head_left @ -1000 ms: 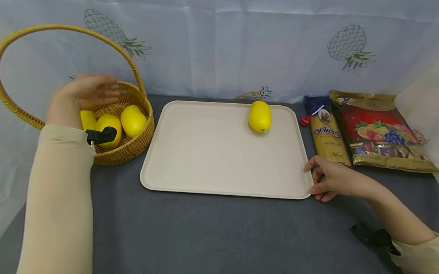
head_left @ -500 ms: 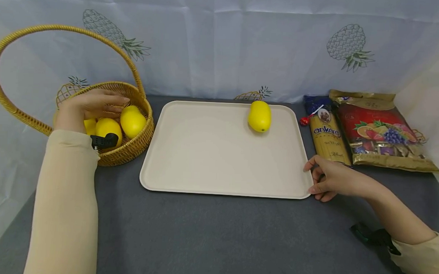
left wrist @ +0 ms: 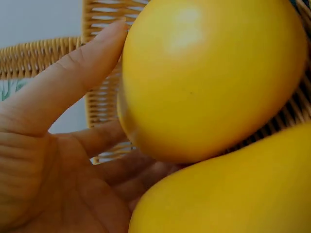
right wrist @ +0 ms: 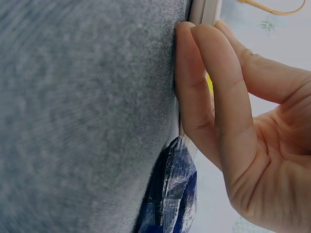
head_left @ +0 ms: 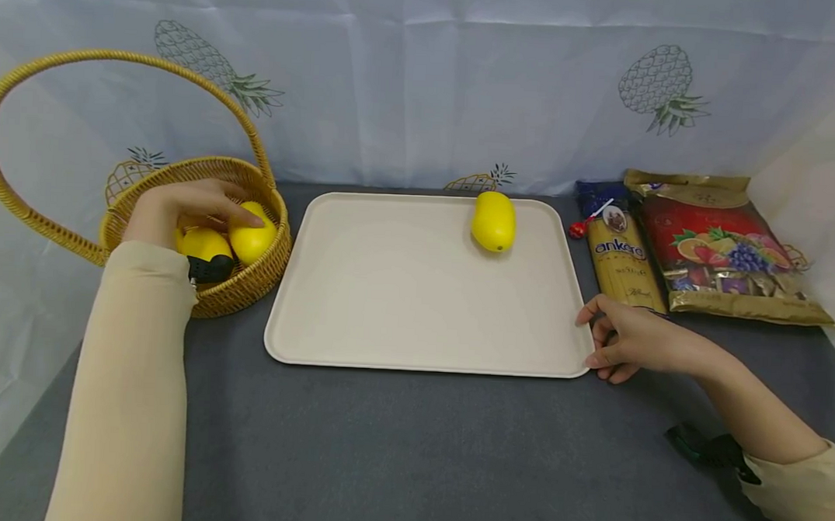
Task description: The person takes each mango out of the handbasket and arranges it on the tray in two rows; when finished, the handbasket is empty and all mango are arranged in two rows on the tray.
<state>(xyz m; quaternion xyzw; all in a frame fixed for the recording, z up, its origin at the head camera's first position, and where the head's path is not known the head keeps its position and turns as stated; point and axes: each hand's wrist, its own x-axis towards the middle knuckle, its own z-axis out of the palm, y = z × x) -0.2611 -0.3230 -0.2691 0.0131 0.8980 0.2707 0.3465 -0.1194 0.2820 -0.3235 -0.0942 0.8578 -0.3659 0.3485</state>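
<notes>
Left hand [head_left: 195, 199] is inside the wicker basket [head_left: 241, 293], back-left on the grey desk [head_left: 416, 455], at the right-hand yellow fruit [head_left: 253, 242]. Thumb and fingers spread wide, thumb nearly straight; left wrist view has the thumb tip against the fruit's side, other fingers running in behind it. Contact yes, firm hold can't tell. That fruit sits by the basket's right wall, lower neighbour fruit [left wrist: 228, 194] right alongside. Its long axis is hard to call: hand covers part of it in head view, wrist view crops the top. More yellow shows left of these, partly behind the wrist. Right hand [head_left: 627, 338] has curled fingers, tips and thumb pinching the rim of the cream tray [head_left: 402, 291] on its right edge, just behind the front-right corner. Tray fruit [head_left: 494, 222] lies by the rear edge, toward the rear-right corner, well apart from both hands; long axis about front-to-back, dark-spotted end pointing at the tray's front edge. Right of tray, back-right on the desk: red lollipop [head_left: 578, 229] against the ankara pasta packet [head_left: 624, 254], then the fruit-candy bag [head_left: 733, 251] beside it.
</notes>
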